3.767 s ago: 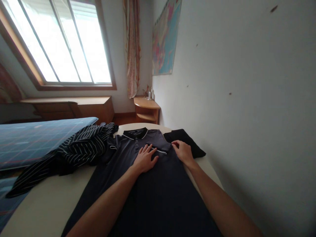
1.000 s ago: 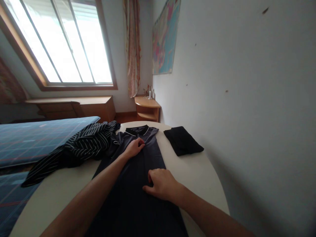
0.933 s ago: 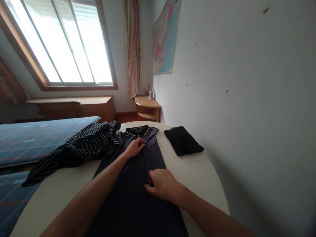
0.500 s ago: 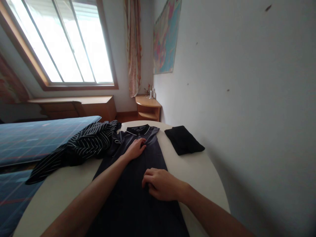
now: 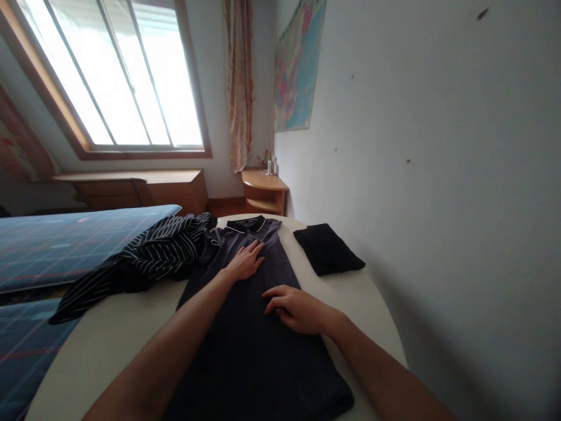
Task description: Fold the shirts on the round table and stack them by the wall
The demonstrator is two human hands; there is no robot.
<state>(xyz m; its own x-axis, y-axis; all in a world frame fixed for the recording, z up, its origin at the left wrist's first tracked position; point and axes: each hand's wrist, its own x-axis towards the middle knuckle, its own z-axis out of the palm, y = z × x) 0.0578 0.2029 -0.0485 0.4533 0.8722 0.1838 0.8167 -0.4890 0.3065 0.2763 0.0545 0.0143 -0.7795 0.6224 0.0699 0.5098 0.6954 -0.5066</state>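
Note:
A dark polo shirt (image 5: 245, 345) lies spread on the round cream table (image 5: 118, 345), its black, white-edged collar at the far side. My left hand (image 5: 246, 261) rests flat on the upper chest, just below the buttons, with its fingers stretched out. Over the shirt's right edge, nearer to me, is my right hand (image 5: 298, 309); its fingers are apart and slightly bent, with nothing in them. Whether its fingertips press on the cloth I cannot tell. My left forearm covers part of the shirt's left side.
A folded black garment (image 5: 328, 248) lies at the table's right. At the left, a black-and-white striped garment (image 5: 162, 251) is heaped over the table edge towards a blue plaid mattress (image 5: 87, 245). A white wall (image 5: 460, 204) stands close on the right.
My left hand has moved slightly up the shirt and its fingers have straightened. My right hand has shifted away from me and a little right, its fingers opening. The shirt's lower right corner now shows.

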